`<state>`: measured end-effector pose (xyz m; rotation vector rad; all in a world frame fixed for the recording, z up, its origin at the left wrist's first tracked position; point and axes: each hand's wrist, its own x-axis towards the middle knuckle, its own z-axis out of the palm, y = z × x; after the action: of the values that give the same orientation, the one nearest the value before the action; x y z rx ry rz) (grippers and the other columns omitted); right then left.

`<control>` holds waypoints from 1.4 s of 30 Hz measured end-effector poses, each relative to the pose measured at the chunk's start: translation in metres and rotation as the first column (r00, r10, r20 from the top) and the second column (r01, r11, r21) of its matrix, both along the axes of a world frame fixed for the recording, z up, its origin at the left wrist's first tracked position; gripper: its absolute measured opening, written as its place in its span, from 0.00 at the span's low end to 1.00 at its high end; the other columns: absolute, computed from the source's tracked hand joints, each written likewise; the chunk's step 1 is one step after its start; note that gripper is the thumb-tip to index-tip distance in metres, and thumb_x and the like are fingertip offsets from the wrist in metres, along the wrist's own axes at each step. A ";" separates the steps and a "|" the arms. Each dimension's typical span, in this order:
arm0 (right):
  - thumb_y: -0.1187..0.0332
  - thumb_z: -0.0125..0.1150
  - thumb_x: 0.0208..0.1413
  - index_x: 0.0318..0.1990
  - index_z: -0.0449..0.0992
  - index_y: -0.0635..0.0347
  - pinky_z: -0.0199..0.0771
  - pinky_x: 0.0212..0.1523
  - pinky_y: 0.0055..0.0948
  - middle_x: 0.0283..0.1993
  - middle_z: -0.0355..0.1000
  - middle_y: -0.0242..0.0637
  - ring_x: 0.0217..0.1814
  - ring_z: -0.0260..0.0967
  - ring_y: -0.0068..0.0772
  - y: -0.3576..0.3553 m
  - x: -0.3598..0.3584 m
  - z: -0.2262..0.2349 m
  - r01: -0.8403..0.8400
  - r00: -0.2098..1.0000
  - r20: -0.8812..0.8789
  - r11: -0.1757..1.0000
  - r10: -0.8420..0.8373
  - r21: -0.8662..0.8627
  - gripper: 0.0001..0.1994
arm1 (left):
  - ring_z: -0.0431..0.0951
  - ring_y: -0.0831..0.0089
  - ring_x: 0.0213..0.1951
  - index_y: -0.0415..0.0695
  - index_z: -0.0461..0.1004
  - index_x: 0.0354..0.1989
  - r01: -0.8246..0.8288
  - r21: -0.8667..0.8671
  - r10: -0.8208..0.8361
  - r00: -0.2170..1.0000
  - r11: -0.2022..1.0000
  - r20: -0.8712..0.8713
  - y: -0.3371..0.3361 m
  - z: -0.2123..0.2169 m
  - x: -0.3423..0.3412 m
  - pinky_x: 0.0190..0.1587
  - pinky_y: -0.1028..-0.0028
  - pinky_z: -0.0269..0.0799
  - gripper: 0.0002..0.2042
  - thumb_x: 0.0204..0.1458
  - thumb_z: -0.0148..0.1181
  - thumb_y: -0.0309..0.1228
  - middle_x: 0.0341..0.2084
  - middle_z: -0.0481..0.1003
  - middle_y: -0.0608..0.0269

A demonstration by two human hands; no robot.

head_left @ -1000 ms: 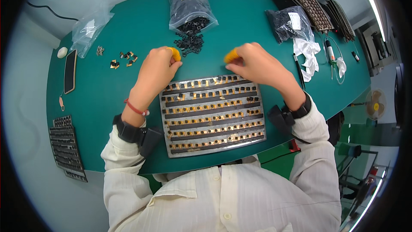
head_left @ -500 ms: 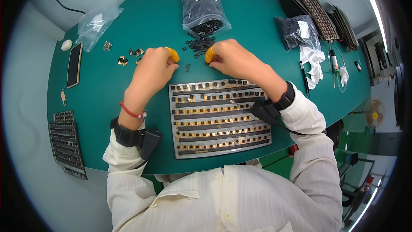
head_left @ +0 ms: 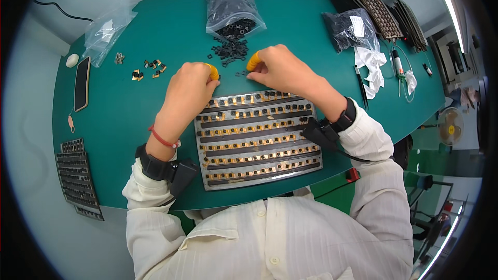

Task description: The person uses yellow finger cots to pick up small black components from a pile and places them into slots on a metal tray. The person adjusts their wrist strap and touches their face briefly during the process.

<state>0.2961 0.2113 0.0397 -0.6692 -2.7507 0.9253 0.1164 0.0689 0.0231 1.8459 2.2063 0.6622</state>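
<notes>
both forearms reach forward from cream sleeves, black bands at the wrists; the left hand curled, the right hand pinching, orange-capped fingertips nearly meeting.

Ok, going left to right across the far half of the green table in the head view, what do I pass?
White oval object → dark phone → clear plastic bag → small loose parts → bag of black parts → second black bag → stacked dark trays.
</notes>
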 end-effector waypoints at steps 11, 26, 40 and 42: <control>0.73 0.68 0.47 0.35 0.80 0.69 0.75 0.35 0.36 0.30 0.77 0.47 0.32 0.76 0.44 -0.010 -0.017 -0.007 0.079 0.997 0.012 0.996 -0.079 0.032 0.09 | 0.77 0.66 0.23 0.32 0.80 0.30 0.018 0.000 -0.018 0.991 1.000 0.134 -0.028 0.026 -0.004 0.29 0.72 0.73 0.08 0.46 0.66 0.27 0.20 0.76 0.56; 0.76 0.65 0.50 0.34 0.78 0.69 0.74 0.35 0.35 0.32 0.72 0.44 0.34 0.74 0.42 -0.034 0.102 0.021 0.100 0.995 -0.019 0.988 -0.098 0.121 0.06 | 0.76 0.56 0.31 0.36 0.79 0.27 0.195 -0.082 -0.195 0.981 0.977 0.001 -0.080 0.008 0.034 0.37 0.62 0.72 0.07 0.49 0.65 0.29 0.24 0.74 0.56; 0.72 0.67 0.50 0.35 0.81 0.68 0.72 0.29 0.32 0.28 0.71 0.40 0.28 0.73 0.35 -0.066 0.130 -0.010 0.290 0.957 -0.001 0.955 -0.291 0.054 0.08 | 0.73 0.51 0.18 0.35 0.75 0.17 0.183 -0.265 -0.220 0.968 0.947 -0.118 -0.092 0.023 0.047 0.23 0.61 0.68 0.20 0.55 0.63 0.39 0.15 0.72 0.50; 0.70 0.67 0.51 0.35 0.81 0.68 0.70 0.27 0.32 0.27 0.71 0.39 0.27 0.73 0.37 -0.071 0.131 -0.014 0.324 0.945 0.007 0.941 -0.326 0.100 0.09 | 0.72 0.49 0.18 0.34 0.74 0.17 0.173 -0.275 -0.209 0.972 0.946 -0.108 -0.091 0.024 0.049 0.23 0.60 0.67 0.20 0.54 0.64 0.38 0.15 0.72 0.49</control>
<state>0.4274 0.1399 0.0256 -1.0809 -2.5718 0.7082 0.1654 -0.0222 0.0469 1.9776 2.0374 0.1995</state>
